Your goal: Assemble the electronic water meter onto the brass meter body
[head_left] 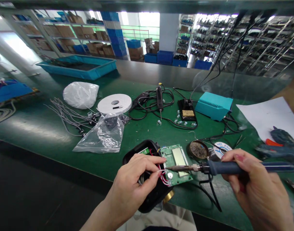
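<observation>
My right hand (pixel 255 189) is closed round the blue handle of a soldering iron (pixel 224 167), whose metal tip touches the left edge of a green circuit board (pixel 177 163) with a grey display. My left hand (pixel 134 183) pinches thin red and white wires (pixel 162 175) against that board edge. The board leans on a black plastic housing (pixel 147 150) lying at the near edge of the green mat (pixel 40 125).
A solder-tip cleaner tin (pixel 198 149) and solder spool (pixel 221 149) lie right of the board. Farther back are a teal soldering station (pixel 213 105), an iron stand (pixel 187 110), an electric screwdriver (pixel 159 96), a white tape reel (pixel 114 103), plastic bags (pixel 103 134), grey cables (pixel 67 115) and white paper (pixel 269 115).
</observation>
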Motion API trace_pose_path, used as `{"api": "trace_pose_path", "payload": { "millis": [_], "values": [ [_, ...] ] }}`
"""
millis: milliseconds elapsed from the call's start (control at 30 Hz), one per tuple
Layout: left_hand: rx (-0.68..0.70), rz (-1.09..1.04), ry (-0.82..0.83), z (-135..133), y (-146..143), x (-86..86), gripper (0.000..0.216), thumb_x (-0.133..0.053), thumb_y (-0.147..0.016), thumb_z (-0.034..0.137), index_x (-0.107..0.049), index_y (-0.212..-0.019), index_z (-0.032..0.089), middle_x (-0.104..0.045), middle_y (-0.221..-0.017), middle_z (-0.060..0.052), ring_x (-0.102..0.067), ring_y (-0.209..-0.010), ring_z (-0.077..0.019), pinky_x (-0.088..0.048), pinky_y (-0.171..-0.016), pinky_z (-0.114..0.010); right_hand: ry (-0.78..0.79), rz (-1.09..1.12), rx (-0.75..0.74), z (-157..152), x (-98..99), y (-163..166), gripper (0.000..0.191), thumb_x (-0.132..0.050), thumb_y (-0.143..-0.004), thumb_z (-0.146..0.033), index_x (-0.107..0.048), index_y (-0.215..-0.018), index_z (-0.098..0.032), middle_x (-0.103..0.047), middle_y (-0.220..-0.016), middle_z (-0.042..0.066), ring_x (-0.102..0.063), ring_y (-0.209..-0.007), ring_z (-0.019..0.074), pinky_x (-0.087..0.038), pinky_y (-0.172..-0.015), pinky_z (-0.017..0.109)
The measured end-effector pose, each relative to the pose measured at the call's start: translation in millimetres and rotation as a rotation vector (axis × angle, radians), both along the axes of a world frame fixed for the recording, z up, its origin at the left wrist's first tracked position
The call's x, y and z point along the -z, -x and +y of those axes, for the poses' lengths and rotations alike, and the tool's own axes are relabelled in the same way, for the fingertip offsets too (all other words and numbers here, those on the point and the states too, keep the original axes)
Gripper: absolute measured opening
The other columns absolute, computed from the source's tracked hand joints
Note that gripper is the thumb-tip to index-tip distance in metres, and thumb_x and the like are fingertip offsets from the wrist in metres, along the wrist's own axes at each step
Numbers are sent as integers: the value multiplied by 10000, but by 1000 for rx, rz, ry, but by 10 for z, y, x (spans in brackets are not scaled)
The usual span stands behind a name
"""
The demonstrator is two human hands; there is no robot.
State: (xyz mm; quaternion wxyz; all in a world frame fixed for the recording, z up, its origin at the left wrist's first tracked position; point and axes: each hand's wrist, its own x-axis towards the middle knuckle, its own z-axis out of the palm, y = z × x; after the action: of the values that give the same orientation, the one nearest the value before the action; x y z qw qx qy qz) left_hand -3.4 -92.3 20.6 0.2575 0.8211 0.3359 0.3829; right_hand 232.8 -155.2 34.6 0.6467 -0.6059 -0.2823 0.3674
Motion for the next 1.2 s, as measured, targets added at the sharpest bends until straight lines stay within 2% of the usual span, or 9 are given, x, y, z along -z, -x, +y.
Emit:
{"api": "trace_pose_path", "payload": {
  "millis": [300,433,533,700,933,1067,1200],
  "values": [
    [-7,-9,-14,9,-10,7,133,-573,-808,76,-594,-753,195,-724,-928,-14,-676,-856,-144,-533,-784,-257,26,-4,-4,-13,-25,19,230,-636,-709,-383,-651,-642,-163,-460,-426,-14,-386,-336,59,-266,-318,158],
    [-3,-7,-18,8,-3,6,144,-560,-813,71,-592,-751,197,-724,-927,-15,-677,-852,-144,-535,-791,-268,18,25,45,3,-62,16,219,-615,-714,-371,-637,-632,-169,-416,-367,-20,-358,-317,68,-235,-311,171],
    [-2,-5,-26,12,-3,-6,142,-553,-818,80,-597,-747,195,-726,-919,-25,-680,-836,-154,-541,-782,-282,-39,68,81,27,-63,2,188,-567,-734,-326,-636,-649,-172,-382,-341,-24,-349,-340,78,-250,-339,180],
    [-2,-16,-29,21,-4,-4,144,-565,-808,66,-595,-755,196,-725,-926,-5,-679,-838,-136,-533,-798,-263,-130,106,103,62,-13,-2,186,-507,-785,-277,-641,-712,-172,-406,-367,-20,-383,-417,92,-313,-426,196],
    [2,-13,-7,5,9,11,139,-570,-809,70,-598,-762,198,-723,-938,-17,-680,-850,-150,-537,-809,-285,-192,111,92,94,5,31,182,-496,-822,-271,-650,-802,-175,-449,-414,-28,-395,-425,88,-307,-425,202],
    [3,0,-8,4,11,5,142,-553,-817,74,-599,-758,196,-724,-941,-31,-680,-853,-160,-537,-817,-301,-195,-3,52,93,18,117,202,-535,-843,-335,-667,-920,-202,-571,-580,-3,-496,-521,102,-387,-470,202],
    [9,6,-28,17,4,8,147,-548,-818,72,-590,-753,197,-722,-940,-29,-677,-854,-157,-534,-814,-294,-122,-352,-71,75,103,235,293,-565,-857,-359,-622,-1130,-270,-658,-915,37,-592,-739,144,-488,-667,272]
  ]
}}
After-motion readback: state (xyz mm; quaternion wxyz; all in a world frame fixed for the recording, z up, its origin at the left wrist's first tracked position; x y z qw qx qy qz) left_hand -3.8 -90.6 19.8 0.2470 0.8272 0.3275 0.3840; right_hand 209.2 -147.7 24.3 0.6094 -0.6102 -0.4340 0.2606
